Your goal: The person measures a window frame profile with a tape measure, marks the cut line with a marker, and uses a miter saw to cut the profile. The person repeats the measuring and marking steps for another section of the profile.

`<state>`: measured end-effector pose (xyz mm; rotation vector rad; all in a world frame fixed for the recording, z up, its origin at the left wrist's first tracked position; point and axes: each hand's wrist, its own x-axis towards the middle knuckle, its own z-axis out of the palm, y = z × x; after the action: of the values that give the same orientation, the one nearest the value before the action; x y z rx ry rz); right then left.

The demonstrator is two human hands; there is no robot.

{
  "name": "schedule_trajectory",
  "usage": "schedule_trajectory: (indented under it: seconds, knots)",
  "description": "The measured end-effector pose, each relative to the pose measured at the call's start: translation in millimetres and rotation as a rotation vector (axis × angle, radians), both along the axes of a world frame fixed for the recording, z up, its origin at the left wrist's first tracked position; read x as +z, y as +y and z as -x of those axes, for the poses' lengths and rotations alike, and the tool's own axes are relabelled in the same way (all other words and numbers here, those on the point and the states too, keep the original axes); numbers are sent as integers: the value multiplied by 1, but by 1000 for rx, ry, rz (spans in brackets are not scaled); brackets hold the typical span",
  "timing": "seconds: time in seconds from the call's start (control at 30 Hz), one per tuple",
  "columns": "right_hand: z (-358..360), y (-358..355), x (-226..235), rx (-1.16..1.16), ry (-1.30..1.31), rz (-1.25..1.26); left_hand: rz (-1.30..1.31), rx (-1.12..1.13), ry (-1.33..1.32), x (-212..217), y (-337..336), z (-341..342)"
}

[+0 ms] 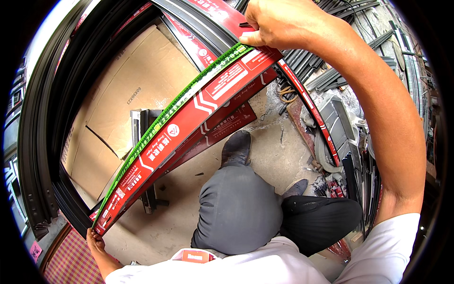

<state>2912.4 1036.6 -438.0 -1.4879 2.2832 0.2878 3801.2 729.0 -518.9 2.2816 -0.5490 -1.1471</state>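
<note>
A green tape measure blade is stretched along the upper edge of a red-and-white wrapped frame bar, bowed by the lens. My right hand is closed at the bar's far right end, thumb pressed on the end of the tape. A small dark tip shows beside its fingers. At the near left end, my left hand is closed on the other end of the tape at the frame corner; its fingers are small and partly hidden. The tape's case cannot be made out. The bar belongs to a black rectangular frame.
Flattened cardboard lies inside the frame. Another red-wrapped strip slants down on the right. Dark profile offcuts and scraps are piled beyond it. A checked cloth surface is at lower left. My shoe rests on the concrete floor.
</note>
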Motion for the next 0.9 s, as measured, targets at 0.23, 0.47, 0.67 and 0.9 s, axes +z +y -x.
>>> schedule_trajectory:
  seconds: [0.23, 0.47, 0.67, 0.9]
  knots:
    - [1, -3, -11, -12, 87, -28, 10, -4, -14, -4, -4, -6]
    - [0, 1, 1, 17, 15, 6, -4, 12, -47, -6, -7, -12]
    - [0, 0, 0, 9, 37, -1, 4, -5, -23, -3, -3, -6]
    - [0, -1, 1, 11, 32, -8, -14, -13, -40, -2, -4, -7]
